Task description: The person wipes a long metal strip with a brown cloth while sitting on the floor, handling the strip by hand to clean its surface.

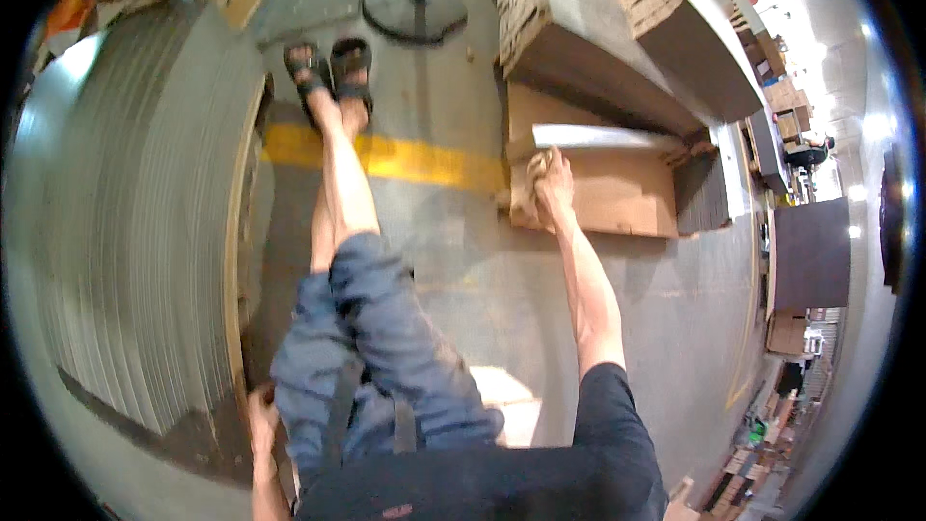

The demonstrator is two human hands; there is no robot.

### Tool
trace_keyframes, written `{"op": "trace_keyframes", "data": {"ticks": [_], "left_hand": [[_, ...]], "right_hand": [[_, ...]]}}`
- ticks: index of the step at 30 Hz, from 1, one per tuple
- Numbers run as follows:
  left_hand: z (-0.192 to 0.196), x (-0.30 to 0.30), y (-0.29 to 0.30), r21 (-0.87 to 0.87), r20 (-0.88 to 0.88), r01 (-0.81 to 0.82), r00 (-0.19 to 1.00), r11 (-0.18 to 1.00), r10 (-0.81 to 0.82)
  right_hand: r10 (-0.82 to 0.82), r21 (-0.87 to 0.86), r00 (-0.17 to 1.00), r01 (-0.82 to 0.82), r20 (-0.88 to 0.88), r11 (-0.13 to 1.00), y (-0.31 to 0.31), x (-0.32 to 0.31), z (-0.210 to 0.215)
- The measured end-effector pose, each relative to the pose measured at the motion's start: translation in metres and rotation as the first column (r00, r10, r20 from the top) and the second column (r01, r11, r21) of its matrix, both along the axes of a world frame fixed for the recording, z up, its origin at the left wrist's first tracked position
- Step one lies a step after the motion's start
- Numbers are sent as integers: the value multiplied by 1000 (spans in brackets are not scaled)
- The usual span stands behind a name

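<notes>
Seated person, hands on stacked sheets and flat cardboard.

Left: grey sheet stack [135, 212], far edge cut off; left hand [260, 420] rests at its near edge, grip hard to make out. Centre: sandalled feet [333, 72] on floor [453, 270]. Right: right hand [555, 178] clamped on cardboard piece [603, 195], partly under pale strip [608, 138].

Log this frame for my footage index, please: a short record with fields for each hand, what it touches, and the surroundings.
Right hand: arm stretched forward, fingers closed on the edge of a flat cardboard sheet
Cardboard sheet: top of a low stack beside taller cardboard stacks
Left hand: low at the person's side, next to the large stack of grey sheets; grip unclear
Posture: seated, legs in blue shorts stretched out, sandals crossed
Floor: grey concrete with a yellow line
</notes>
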State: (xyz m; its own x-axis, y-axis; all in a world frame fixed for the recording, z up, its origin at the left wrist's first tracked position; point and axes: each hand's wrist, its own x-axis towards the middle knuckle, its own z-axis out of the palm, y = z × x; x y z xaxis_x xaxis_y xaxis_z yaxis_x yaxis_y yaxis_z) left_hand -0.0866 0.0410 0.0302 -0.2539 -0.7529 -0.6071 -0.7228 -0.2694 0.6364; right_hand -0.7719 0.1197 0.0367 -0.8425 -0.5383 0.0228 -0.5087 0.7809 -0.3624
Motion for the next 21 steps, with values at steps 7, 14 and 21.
{"op": "trace_keyframes", "data": {"ticks": [7, 14, 21], "left_hand": [[-35, 19, 6, -1, 134, -78, 988, 997, 78], [14, -11, -35, -38, 124, 243, 964, 969, -237], [49, -67, -54, -304, -189, -191, 972, 933, 138]], "right_hand": [[130, 307, 987, -95, -94, 947, -45, -22, 37], [299, 380, 937, -214, -180, 900, -38, -46, 15], [434, 216, 860, -386, -269, 897, 8, 41, 57]]}}
